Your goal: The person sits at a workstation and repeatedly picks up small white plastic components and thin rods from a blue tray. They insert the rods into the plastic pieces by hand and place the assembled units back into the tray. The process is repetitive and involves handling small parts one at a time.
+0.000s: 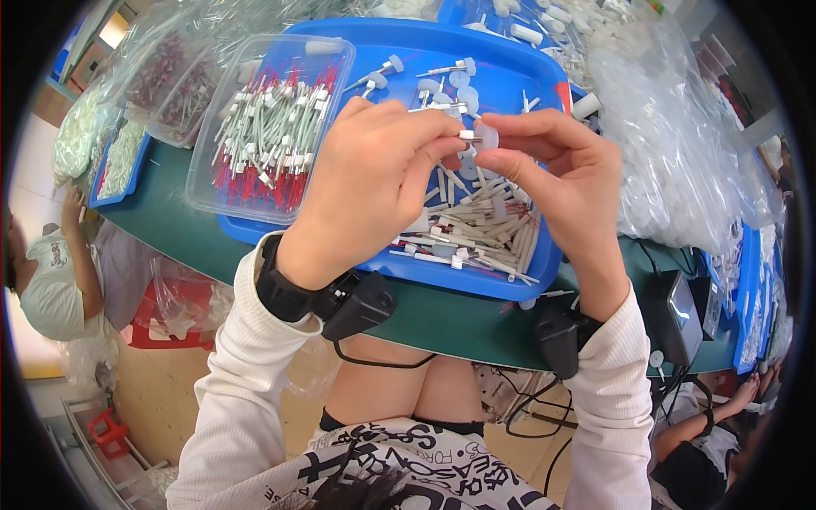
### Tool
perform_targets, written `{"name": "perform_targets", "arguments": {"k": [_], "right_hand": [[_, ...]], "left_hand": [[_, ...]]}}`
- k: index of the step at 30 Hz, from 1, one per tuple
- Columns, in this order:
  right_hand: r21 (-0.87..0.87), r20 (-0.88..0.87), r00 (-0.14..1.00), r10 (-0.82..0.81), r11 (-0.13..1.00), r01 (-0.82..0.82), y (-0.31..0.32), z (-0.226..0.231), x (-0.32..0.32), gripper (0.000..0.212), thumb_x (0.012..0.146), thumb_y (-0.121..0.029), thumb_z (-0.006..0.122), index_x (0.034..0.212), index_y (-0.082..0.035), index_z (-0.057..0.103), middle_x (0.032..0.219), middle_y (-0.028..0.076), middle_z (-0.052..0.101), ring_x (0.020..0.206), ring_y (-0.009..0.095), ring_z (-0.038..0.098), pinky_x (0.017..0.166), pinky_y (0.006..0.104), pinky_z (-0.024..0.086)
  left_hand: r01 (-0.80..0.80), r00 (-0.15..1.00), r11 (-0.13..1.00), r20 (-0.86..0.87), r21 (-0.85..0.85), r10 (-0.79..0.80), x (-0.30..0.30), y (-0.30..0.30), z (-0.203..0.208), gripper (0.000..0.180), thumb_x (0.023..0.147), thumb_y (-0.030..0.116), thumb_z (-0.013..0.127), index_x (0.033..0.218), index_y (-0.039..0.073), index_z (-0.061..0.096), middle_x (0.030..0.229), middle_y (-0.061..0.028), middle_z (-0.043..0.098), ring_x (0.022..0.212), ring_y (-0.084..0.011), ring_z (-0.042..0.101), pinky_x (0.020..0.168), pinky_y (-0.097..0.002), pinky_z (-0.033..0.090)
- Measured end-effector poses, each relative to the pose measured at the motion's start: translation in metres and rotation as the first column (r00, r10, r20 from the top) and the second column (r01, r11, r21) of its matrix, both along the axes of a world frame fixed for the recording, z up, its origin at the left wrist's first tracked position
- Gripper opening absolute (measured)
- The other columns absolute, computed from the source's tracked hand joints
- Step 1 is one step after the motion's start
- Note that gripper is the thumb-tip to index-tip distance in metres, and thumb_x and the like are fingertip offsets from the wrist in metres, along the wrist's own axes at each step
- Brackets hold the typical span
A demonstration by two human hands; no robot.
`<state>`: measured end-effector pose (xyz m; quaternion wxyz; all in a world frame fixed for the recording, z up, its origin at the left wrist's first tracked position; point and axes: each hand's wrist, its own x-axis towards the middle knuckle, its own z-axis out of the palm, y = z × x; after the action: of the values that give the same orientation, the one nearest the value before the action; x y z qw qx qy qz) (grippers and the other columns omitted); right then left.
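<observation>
Over the blue tray [365,32] my two hands meet fingertip to fingertip. My left hand [361,183] is closed, pinching a small white-headed part [467,135] between thumb and forefinger. Thumb and forefinger of my right hand [561,161] grip a translucent white disc [487,138] by its edge. A short metallic pin shows between the white head and the disc; whether it is seated in the disc I cannot tell. Below the hands, in the tray, lie many white sticks [476,229] with thin wires. Several loose discs [460,79] and disc-headed pieces [378,81] lie farther back.
A clear plastic box [200,191] of red-wired white-headed parts [272,127] overlaps the tray's left side. Large plastic bags [671,161] of white pieces are heaped at right. A black device [676,319] with cables stands on the green table [174,200]. Other people sit at both sides.
</observation>
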<state>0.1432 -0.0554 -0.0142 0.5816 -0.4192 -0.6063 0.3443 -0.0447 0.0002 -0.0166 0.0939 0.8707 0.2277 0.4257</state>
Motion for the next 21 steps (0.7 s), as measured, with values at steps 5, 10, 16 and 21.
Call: {"name": "perform_targets", "arguments": {"k": [5, 10, 16, 21], "right_hand": [[-0.037, -0.008, 1.000, -0.011, 0.999, 0.010, -0.001, -0.002, 0.002, 0.018, 0.080, 0.001, 0.072, 0.096, 0.006, 0.068, 0.091, 0.013, 0.071, 0.084, 0.018, 0.070, 0.079, 0.0263, 0.055], [-0.112, -0.041, 0.999, 0.023, 0.993, -0.028, -0.001, 0.000, 0.003, 0.016, 0.080, 0.000, 0.073, 0.095, 0.007, 0.069, 0.090, 0.013, 0.072, 0.084, 0.017, 0.070, 0.077, 0.0259, 0.056], [-0.112, -0.133, 0.991, 0.035, 0.992, -0.050, 0.001, -0.003, 0.001, 0.017, 0.081, -0.001, 0.073, 0.097, 0.005, 0.069, 0.090, 0.012, 0.072, 0.083, 0.015, 0.070, 0.075, 0.0244, 0.055], [-0.011, -0.086, 0.987, -0.136, 0.991, 0.135, 0.008, 0.000, 0.012, 0.019, 0.081, -0.007, 0.074, 0.097, 0.002, 0.068, 0.087, 0.007, 0.070, 0.082, 0.013, 0.067, 0.076, 0.0237, 0.052]], "left_hand": [[-0.030, 0.999, 0.984, -0.034, 0.177, 0.037, 0.004, -0.001, 0.000, 0.018, 0.073, -0.002, 0.063, 0.088, 0.007, 0.065, 0.072, -0.0015, 0.065, 0.067, -0.0200, 0.057, 0.068, -0.0342, 0.040], [-0.049, 0.996, 0.943, -0.060, 0.328, 0.073, 0.007, -0.001, 0.002, 0.022, 0.066, -0.003, 0.064, 0.086, 0.008, 0.064, 0.068, -0.0011, 0.060, 0.067, -0.0191, 0.057, 0.068, -0.0331, 0.040], [-0.073, 0.992, 0.941, -0.075, 0.332, 0.103, 0.004, -0.001, 0.004, 0.017, 0.072, 0.004, 0.066, 0.087, 0.010, 0.065, 0.072, -0.0001, 0.062, 0.073, -0.0192, 0.058, 0.072, -0.0345, 0.039], [-0.322, 0.945, 0.885, 0.051, 0.336, 0.324, -0.014, 0.015, 0.024, 0.010, 0.082, 0.008, 0.064, 0.091, 0.008, 0.070, 0.091, -0.0045, 0.070, 0.088, -0.0235, 0.063, 0.082, -0.0335, 0.042]]}}
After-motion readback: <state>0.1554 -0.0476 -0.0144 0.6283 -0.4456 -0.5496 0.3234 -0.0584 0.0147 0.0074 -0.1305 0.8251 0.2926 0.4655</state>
